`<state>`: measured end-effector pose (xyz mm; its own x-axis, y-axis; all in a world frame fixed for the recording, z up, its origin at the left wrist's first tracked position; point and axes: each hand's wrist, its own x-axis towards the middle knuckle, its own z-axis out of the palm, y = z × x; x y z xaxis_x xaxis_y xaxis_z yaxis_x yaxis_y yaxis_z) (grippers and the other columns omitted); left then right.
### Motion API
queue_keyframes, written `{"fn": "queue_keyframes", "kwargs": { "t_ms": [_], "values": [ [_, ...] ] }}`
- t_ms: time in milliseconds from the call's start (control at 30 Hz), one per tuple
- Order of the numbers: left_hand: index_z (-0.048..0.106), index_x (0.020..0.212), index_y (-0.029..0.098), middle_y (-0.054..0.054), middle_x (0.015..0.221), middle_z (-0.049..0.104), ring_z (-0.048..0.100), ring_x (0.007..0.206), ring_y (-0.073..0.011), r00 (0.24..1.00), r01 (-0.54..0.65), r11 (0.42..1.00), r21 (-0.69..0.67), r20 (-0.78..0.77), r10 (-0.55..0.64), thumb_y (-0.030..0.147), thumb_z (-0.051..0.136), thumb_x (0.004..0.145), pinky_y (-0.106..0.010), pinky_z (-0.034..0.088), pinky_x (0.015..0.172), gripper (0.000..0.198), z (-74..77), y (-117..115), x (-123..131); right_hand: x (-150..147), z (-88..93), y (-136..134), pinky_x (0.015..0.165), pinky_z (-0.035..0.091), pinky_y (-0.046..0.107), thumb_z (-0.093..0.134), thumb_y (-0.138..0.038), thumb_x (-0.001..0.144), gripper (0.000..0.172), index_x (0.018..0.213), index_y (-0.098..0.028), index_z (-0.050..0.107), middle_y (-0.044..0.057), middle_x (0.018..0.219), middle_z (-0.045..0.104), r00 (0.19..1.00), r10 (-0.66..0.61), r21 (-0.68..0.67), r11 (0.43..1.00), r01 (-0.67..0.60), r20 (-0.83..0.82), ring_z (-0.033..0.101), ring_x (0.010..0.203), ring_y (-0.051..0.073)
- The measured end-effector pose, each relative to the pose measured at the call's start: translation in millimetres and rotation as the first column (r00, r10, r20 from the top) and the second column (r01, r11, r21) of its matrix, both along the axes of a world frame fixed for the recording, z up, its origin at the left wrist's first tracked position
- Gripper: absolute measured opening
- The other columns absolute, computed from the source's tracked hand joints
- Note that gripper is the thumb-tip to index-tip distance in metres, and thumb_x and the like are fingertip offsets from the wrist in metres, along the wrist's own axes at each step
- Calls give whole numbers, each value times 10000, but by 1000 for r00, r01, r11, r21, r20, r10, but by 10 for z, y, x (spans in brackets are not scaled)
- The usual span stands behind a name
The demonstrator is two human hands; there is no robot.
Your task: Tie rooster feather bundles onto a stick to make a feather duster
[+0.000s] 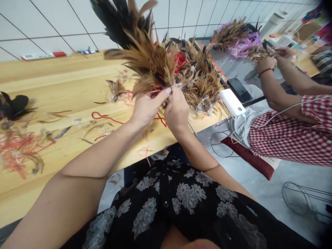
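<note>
A bunch of brown and black feathers (155,64) stands upright over the wooden table, its long dark plumes pointing up and left. At its base my left hand (148,106) is closed, the thumb pressed toward the stems. My right hand (177,109) pinches right beside it, the fingertips of both hands meeting. A thin red string (155,91) passes across the base at the fingertips; its exact path between the fingers is hidden. Behind and to the right lies a pile of shorter brown feather bunches (204,79) with red string among them.
On the wooden table (64,79) lie a red string loop (103,116), a small feather tuft (116,89), tangled pink string (20,148) and a marker (44,55). At right are a white power bank (232,102), a phone (239,89) and a co-worker's hands (275,60) holding feathers.
</note>
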<state>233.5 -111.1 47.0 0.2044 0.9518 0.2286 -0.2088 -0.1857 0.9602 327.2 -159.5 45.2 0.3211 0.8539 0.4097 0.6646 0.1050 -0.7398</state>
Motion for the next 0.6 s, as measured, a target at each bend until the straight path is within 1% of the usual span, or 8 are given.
{"fn": "queue_keyframes", "kwargs": {
  "t_ms": [67,133,200,267,333,433,500,600],
  "values": [
    [758,873,174,-13,867,737,734,886,-172,998,-7,1000,-23,62,8,388,878,834,-265,609,828,248,28,56,-29,61,74,-32,1218,472,441,489,-237,1041,268,1258,-197,642,131,1323,704,987,133,-27,990,-136,-90,614,1314,241],
    [711,801,165,2,784,682,689,762,-131,994,16,999,-49,110,-10,325,886,827,-230,579,731,238,68,115,-67,178,148,-80,1090,548,378,594,-260,1013,184,1169,-209,677,81,1186,739,906,304,-64,940,-336,-293,656,1136,199],
    [639,713,163,30,667,577,594,619,-89,986,68,995,-73,158,-56,278,896,815,-198,518,617,299,107,160,-103,330,214,-136,790,569,262,698,-377,976,207,1092,-206,708,22,944,700,708,424,-80,826,-559,-565,624,845,134],
    [596,668,162,50,605,496,512,540,-67,976,125,988,-95,191,-105,248,915,790,-182,453,536,352,135,174,-124,478,269,-178,530,404,183,782,-503,906,360,1069,-187,726,-21,812,614,468,436,-42,695,-718,-769,489,634,72],
    [628,695,161,40,625,533,551,564,-79,972,161,980,-119,189,-137,255,936,767,-180,461,532,330,147,155,-130,578,310,-193,439,252,166,837,-542,846,435,1049,-175,721,-29,804,606,322,398,-7,619,-785,-859,435,583,44],
    [714,787,167,-2,747,674,673,681,-142,968,219,970,-106,149,-202,378,978,722,-223,556,605,345,133,89,-141,598,340,-165,407,181,152,816,-572,860,435,945,-169,674,3,828,660,251,338,-10,579,-815,-907,513,627,55],
    [728,763,165,-19,713,686,668,630,-162,951,303,950,-75,91,-296,497,990,688,-254,560,575,428,108,49,-158,550,350,-138,399,173,147,770,-601,894,457,870,-170,623,21,812,670,241,309,-23,571,-820,-920,547,643,69],
    [716,677,163,-29,625,661,654,579,-181,945,324,942,-81,-9,-326,578,982,658,-292,561,571,494,71,28,-178,464,366,-121,397,170,147,732,-625,919,497,796,-176,559,-1,724,623,259,279,-45,595,-803,-925,484,563,54]
  ]
}}
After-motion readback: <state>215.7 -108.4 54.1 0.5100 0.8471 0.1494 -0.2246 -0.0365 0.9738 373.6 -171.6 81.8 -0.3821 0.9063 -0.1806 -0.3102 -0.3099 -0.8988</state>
